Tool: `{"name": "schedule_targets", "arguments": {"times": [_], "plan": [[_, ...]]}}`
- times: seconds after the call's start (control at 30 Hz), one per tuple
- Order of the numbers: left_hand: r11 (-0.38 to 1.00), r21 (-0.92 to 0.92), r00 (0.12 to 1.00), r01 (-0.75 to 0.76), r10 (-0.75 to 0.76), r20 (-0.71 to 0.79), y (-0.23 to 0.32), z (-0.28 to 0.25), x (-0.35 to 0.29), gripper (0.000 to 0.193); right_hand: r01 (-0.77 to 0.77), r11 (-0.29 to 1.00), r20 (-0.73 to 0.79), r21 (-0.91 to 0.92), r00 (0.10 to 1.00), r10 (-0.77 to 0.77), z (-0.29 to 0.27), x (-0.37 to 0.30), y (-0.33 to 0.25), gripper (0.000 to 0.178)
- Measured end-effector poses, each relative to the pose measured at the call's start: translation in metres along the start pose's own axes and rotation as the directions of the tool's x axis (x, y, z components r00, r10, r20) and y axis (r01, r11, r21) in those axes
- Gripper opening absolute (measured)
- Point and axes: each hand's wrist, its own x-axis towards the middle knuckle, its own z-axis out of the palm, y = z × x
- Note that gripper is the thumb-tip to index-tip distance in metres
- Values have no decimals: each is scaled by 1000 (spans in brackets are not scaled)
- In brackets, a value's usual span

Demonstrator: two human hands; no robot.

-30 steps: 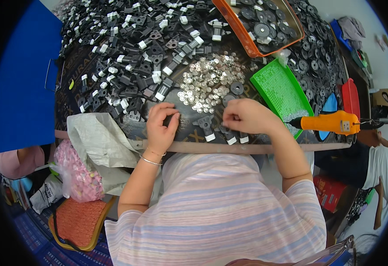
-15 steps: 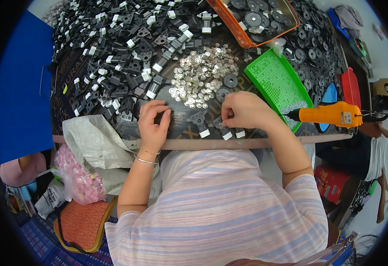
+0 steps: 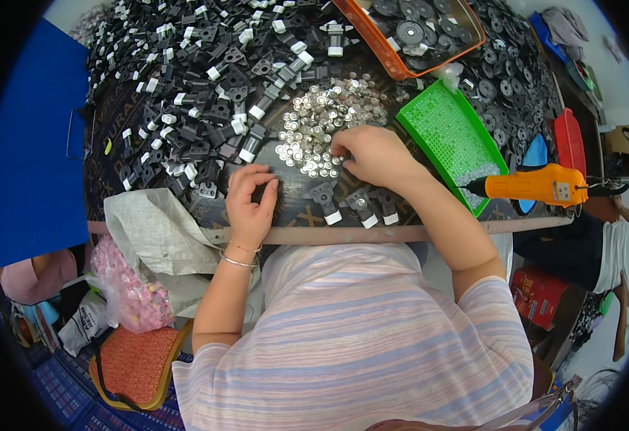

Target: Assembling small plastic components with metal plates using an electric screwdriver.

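My left hand (image 3: 250,201) rests by the table's front edge, fingers curved, thumb apart, nothing between them. My right hand (image 3: 377,158) is at the near right side of a pile of small round silver metal pieces (image 3: 307,133); its bent fingertips reach among them, with the thumb apart from the index finger. Three black plastic brackets with white ends lie in a row before me: a left bracket (image 3: 324,201), a middle bracket (image 3: 362,206) with a silver piece on it, and a right bracket (image 3: 387,205). The right hand covers part of the pile.
A large heap of black-and-white brackets (image 3: 214,93) fills the left and back. An orange bin (image 3: 393,65) holds black discs; more black discs (image 3: 505,86) lie right. A green tray (image 3: 436,118) holds small pieces. An orange electric screwdriver (image 3: 533,185) hangs at the right.
My right hand has left the middle bracket and moved up and left to the silver pile. A silver piece now shows on that bracket. The left hand has stayed put.
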Motion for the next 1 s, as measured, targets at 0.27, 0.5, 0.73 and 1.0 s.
{"name": "schedule_targets", "arguments": {"times": [0.27, 0.5, 0.73, 1.0], "plan": [[1000, -16, 1000, 2, -3, -17, -2, 0, 0, 8, 7, 999, 11, -45, 1000, -7, 9, 5, -2, 14], [1000, -18, 1000, 0, 0, -13, -2, 0, 0, 7, 35, 999, 19, -4, 999, -35, 15, 7, -2, 13], [999, -29, 999, -28, 28, 18, -3, 0, -1, 13, 56, 998, 83, 16, 995, -57, 10, 9, -1, 11], [940, 92, 910, -328, 288, 299, 12, 3, 6, 42, 46, 886, 325, 462, 921, -217, 3, 8, -13, 22]]}}
